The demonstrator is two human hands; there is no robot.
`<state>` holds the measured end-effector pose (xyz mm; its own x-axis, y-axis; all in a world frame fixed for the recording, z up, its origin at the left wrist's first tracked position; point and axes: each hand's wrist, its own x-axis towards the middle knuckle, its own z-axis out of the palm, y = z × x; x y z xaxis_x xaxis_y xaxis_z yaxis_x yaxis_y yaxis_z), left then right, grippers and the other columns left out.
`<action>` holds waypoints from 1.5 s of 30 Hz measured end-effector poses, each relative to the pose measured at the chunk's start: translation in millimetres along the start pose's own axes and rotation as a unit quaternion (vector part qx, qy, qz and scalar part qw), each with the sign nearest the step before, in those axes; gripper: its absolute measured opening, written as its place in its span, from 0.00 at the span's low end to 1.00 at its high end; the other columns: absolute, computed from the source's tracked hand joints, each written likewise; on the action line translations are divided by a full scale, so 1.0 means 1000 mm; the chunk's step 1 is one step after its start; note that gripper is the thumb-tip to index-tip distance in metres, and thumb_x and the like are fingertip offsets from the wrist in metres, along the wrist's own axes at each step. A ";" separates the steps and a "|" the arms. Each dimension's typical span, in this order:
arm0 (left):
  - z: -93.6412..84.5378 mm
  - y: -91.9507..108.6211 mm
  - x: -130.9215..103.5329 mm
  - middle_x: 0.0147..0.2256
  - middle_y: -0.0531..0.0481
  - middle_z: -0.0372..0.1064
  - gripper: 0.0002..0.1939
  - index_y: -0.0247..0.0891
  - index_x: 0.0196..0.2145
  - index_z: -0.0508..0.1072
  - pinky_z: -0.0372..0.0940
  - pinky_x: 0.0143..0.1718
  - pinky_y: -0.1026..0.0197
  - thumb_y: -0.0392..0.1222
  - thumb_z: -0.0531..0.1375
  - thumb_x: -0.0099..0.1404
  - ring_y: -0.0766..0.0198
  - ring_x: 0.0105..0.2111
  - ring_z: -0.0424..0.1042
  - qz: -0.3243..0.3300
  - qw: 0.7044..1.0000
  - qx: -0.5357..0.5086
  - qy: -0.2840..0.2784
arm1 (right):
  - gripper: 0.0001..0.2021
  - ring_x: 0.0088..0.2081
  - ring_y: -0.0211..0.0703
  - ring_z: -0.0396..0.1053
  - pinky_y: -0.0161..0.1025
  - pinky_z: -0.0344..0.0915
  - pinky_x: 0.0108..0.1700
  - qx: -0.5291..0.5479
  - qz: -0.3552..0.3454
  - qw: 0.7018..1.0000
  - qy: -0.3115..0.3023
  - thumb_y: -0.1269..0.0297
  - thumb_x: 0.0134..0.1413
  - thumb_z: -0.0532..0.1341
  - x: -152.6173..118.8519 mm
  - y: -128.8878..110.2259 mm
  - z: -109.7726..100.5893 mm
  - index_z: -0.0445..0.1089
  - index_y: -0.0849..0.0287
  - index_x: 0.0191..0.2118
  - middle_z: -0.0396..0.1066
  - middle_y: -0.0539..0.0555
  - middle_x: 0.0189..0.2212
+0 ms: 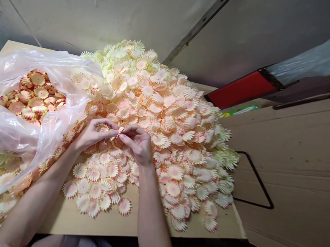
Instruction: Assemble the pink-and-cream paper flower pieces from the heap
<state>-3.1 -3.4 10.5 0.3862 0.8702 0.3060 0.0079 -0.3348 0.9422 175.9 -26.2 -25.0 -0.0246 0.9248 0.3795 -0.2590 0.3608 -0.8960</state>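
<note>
A small pale flower piece (121,130) with pink edges is pinched between my two hands above the heap. My left hand (98,132) holds it from the left with thumb and forefinger. From the right, the fingertips of my right hand (137,142) close on the same piece. Under and behind both hands spreads a large heap of flat cream and pink petal discs (180,142). To the left, an open translucent plastic bag (55,123) holds many smaller cupped flowers (37,97) with red and yellow edges.
The wooden table (95,223) has its front edge close to my body. A cardboard sheet (301,174) with a black metal loop (260,180) stands at the right. Behind are a wall (108,6) and a red object (243,90) with clear plastic.
</note>
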 end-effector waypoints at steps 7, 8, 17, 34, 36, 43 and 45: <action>-0.001 -0.002 0.000 0.37 0.47 0.76 0.14 0.36 0.34 0.79 0.65 0.46 0.60 0.47 0.71 0.55 0.59 0.40 0.73 -0.005 1.000 -0.004 0.005 | 0.12 0.34 0.41 0.75 0.40 0.73 0.41 0.005 0.011 0.999 0.030 0.55 0.45 0.73 0.000 0.001 0.002 0.74 0.53 0.31 0.78 0.50 0.31; -0.002 -0.003 0.000 0.38 0.46 0.76 0.14 0.36 0.34 0.79 0.65 0.45 0.60 0.47 0.71 0.54 0.59 0.39 0.73 -0.013 1.000 -0.015 0.008 | 0.12 0.34 0.41 0.75 0.40 0.73 0.41 0.003 0.013 0.999 0.032 0.55 0.44 0.73 0.001 0.000 0.003 0.73 0.54 0.31 0.78 0.50 0.31; -0.002 -0.007 0.000 0.43 0.44 0.78 0.13 0.37 0.34 0.78 0.65 0.52 0.54 0.46 0.71 0.55 0.55 0.47 0.74 -0.030 0.995 -0.092 0.004 | 0.14 0.32 0.40 0.74 0.38 0.73 0.38 -0.001 0.010 1.000 0.028 0.56 0.42 0.75 0.001 0.001 0.003 0.72 0.54 0.30 0.76 0.49 0.29; 0.001 -0.004 -0.001 0.48 0.41 0.77 0.14 0.36 0.34 0.80 0.63 0.58 0.51 0.48 0.71 0.56 0.51 0.53 0.73 0.004 0.999 -0.024 0.037 | 0.12 0.33 0.39 0.76 0.37 0.74 0.40 0.028 0.009 0.998 0.062 0.62 0.42 0.75 0.001 0.007 -0.003 0.73 0.54 0.30 0.78 0.48 0.30; 0.001 -0.005 -0.001 0.48 0.41 0.77 0.14 0.36 0.34 0.80 0.63 0.58 0.50 0.48 0.71 0.55 0.50 0.53 0.73 0.005 0.999 -0.022 0.037 | 0.11 0.32 0.39 0.76 0.36 0.74 0.40 0.027 0.009 0.998 0.060 0.62 0.42 0.75 0.001 0.006 -0.003 0.74 0.55 0.30 0.78 0.48 0.30; -0.001 -0.003 0.000 0.46 0.42 0.78 0.14 0.36 0.35 0.80 0.63 0.56 0.53 0.48 0.71 0.56 0.52 0.50 0.74 -0.007 1.000 -0.011 0.027 | 0.12 0.30 0.38 0.75 0.36 0.74 0.36 0.028 0.016 0.998 0.057 0.60 0.41 0.75 0.000 0.000 0.003 0.74 0.55 0.29 0.78 0.48 0.28; -0.001 -0.003 0.000 0.45 0.43 0.78 0.14 0.36 0.36 0.80 0.64 0.54 0.54 0.49 0.70 0.57 0.53 0.48 0.75 -0.011 1.000 -0.010 0.023 | 0.12 0.29 0.38 0.75 0.35 0.73 0.35 0.033 0.021 0.998 0.055 0.61 0.40 0.75 0.000 0.000 0.003 0.74 0.55 0.30 0.78 0.48 0.28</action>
<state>-3.9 -2.4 8.0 0.3432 0.8934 0.2899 -0.0026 -0.3077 0.9515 172.6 -26.7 -23.8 0.0694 0.9476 0.3118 -0.3227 0.3171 -0.8918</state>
